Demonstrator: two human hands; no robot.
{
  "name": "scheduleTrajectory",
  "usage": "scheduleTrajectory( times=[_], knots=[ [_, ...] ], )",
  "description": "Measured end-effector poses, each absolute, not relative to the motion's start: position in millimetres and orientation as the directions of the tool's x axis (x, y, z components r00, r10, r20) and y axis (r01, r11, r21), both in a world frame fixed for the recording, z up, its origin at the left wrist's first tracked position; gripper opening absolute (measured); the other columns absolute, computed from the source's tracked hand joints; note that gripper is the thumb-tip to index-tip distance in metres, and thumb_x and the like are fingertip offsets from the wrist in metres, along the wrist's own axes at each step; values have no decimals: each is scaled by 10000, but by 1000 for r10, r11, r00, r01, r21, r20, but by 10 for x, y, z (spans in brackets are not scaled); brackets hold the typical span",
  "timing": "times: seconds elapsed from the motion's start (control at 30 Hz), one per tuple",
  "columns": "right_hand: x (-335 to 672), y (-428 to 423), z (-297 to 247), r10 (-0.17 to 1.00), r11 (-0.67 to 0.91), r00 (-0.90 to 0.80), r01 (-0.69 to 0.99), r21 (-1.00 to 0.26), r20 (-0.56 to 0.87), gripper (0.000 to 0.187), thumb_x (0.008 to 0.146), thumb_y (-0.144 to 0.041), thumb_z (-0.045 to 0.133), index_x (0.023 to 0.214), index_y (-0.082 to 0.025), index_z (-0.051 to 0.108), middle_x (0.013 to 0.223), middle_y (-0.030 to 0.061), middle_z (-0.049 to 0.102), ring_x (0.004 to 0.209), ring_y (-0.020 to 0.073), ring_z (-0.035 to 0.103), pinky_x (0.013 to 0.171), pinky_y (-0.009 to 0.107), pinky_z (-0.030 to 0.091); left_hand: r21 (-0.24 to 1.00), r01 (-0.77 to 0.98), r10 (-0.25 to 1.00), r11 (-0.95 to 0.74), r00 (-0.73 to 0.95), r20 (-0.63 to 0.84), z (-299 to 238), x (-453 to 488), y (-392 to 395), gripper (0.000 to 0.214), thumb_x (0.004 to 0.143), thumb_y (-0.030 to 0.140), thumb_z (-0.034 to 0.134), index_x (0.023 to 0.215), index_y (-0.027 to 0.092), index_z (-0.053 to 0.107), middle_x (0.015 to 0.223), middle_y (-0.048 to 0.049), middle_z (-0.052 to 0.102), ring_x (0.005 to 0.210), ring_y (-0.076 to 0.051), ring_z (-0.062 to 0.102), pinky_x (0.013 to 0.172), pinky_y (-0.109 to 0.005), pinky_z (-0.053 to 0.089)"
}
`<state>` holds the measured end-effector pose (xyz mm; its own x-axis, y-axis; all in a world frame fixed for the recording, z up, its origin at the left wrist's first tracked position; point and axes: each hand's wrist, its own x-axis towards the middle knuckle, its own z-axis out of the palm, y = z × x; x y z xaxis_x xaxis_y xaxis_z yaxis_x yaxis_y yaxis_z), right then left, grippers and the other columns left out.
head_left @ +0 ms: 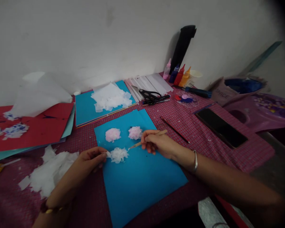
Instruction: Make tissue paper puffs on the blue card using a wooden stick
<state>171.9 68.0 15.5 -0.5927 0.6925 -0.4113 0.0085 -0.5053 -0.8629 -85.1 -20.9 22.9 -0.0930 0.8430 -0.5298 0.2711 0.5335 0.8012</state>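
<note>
A white tissue-paper flower (119,155) lies on a blue paper sheet (142,186). My left hand (91,158) pinches the flower's left edge with closed fingers. My right hand (156,142) grips a thin paintbrush (135,146), its tip touching the flower's right side. Two pink tissue flowers (113,134) (135,132) sit just beyond it on the same sheet.
Scissors (152,96), white paper strips (149,83), coloured glue bottles (179,75) and a paint palette (186,99) lie at the back. A black phone (220,127) and a pencil (174,129) lie to the right. Tissue scraps (48,172) and red sheets (38,125) sit left.
</note>
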Motion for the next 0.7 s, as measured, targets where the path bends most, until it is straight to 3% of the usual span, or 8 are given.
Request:
scheduleTrajectory(
  times=[0.1,0.27,0.33,0.57,0.7],
  knots=[
    [1713,552,180,641,-399,-696,57,-915,-323,130,688,-110,433,674,-161,553,630,-11,615,476,69,515,407,159,363,807,275,847,523,-59,-529,217,-861,-206,299,727,455,663,813,175,604,596,65,502,474,-65,379,447,-193,249],
    [1653,328,166,553,79,-833,81,-994,-23,215,725,-51,419,704,-160,603,708,-7,578,626,95,521,564,204,409,822,284,862,494,-35,-506,220,-852,-205,298,732,458,659,791,176,585,596,64,498,476,-68,372,459,-199,260],
    [1647,313,138,548,166,-836,70,-984,32,223,730,-43,415,706,-158,605,717,-4,573,642,103,524,585,217,409,820,286,861,496,-41,-507,228,-844,-205,308,724,469,661,789,178,587,589,64,495,469,-70,370,454,-202,260],
    [1628,366,58,643,128,-765,82,-988,20,212,734,-41,413,684,-165,577,682,-17,547,615,98,508,557,205,389,820,306,868,484,-45,-495,241,-839,-211,285,725,457,656,739,182,584,539,72,460,476,-76,364,451,-197,251],
    [1603,362,69,698,-18,-712,85,-996,-73,206,756,-41,407,699,-163,563,669,-22,543,582,92,503,544,208,394,811,330,867,482,-44,-497,254,-834,-211,294,714,459,662,720,180,568,551,69,455,487,-76,357,461,-199,257]
  ],
)
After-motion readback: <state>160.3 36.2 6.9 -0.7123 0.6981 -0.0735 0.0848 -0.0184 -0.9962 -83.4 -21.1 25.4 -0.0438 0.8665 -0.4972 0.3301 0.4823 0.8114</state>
